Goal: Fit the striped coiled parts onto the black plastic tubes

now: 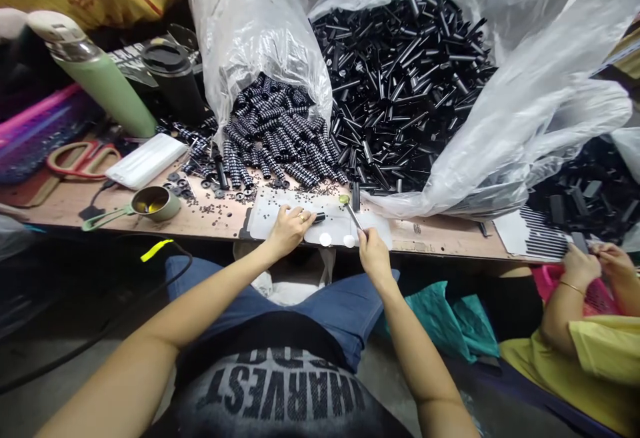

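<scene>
My left hand (289, 230) pinches black plastic cylinder (320, 217); right hand (375, 253) grips slim silvery metal rod (355, 217); loose pinch could let cylinder roll.

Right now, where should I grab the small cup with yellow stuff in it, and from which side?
I'd pinch its slim green handle, coming from the left. It juts out leftward from the round cup, so fingers can stay off the rim. Keep it level: the top is open, and the yellow stuff inside might spill.
</scene>
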The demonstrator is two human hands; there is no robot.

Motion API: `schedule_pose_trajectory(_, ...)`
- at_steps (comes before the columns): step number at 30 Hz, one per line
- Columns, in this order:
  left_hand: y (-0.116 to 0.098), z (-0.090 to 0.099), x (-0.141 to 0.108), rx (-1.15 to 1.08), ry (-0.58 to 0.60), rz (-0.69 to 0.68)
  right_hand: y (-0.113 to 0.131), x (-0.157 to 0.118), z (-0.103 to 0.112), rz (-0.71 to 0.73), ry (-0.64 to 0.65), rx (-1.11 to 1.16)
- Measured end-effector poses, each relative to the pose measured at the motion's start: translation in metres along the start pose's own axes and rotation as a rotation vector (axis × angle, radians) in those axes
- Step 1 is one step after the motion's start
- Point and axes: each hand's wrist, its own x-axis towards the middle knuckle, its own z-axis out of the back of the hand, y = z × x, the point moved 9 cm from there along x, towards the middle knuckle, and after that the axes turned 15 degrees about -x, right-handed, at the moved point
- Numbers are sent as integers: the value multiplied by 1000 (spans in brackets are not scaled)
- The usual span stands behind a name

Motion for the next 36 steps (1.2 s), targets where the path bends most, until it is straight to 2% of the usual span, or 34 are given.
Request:
schedule_pose_trajectory(3, -1, -1, -1, 20, 2, 6, 20, -20, 5, 71, 8, 121)
schedule_pose_trajectory(7, -10, -11, -1, 63, 17, 50, 40, -34, 7, 105, 118, 37)
schedule_pose_trajectory(10, -23, -26, -1, 102, 36, 77, 54, -39, 32, 128, 13, 178)
schedule_pose_trajectory(12, -29, -37, -1, 109, 64, 77, 74, -45, 42, 199, -37, 224)
schedule_pose_trajectory(15, -28, -47, 0, 111, 90, 69, 108, -54, 23, 325, 123, 73)
schedule_pose_trajectory(17, -24, -46, 3, 93, 87, 49, 117, -55, 12, 349, 210, 8)
schedule_pose_trajectory(20, -18, -34, 10, 24, 83, 114, 104, -46, 20, 278, 132, 73)
schedule_pose_trajectory(23, -20, -20, 11, -78, 148, 210, 71, -29, 27, 149, 52, 43)
schedule_pose_trajectory(25, -22, -8, 14, -159, 183, 219, 49, -17, 20, 79, 44, -47)
schedule_pose_trajectory(26, -15, 1, 18, -183, 166, 246, 40, -12, 14, 52, 46, -93)
schedule_pose_trajectory(27, 2, 14, 22, -179, 114, 324, 32, -7, 8, 32, 45, -130)
schedule_pose_trajectory(29, 52, 46, 29, -72, -56, 534, 25, 2, 0, 31, 18, -144)
schedule_pose_trajectory(30, 74, 60, 35, 5, -124, 580, 26, 7, 0, 54, -16, -117)
schedule_pose_trajectory(31, 92, 67, 43, 73, -135, 574, 29, 13, 2, 86, -64, -81)
schedule_pose_trajectory(33, 116, 66, 60, 141, -64, 470, 33, 28, 12, 125, -180, -32)
schedule_pose_trajectory(35, 125, 62, 70, 154, -32, 357, 33, 49, 21, 95, -243, -47)
schedule_pose_trajectory(36, 125, 62, 71, 143, -46, 313, 30, 60, 21, 60, -228, -52)
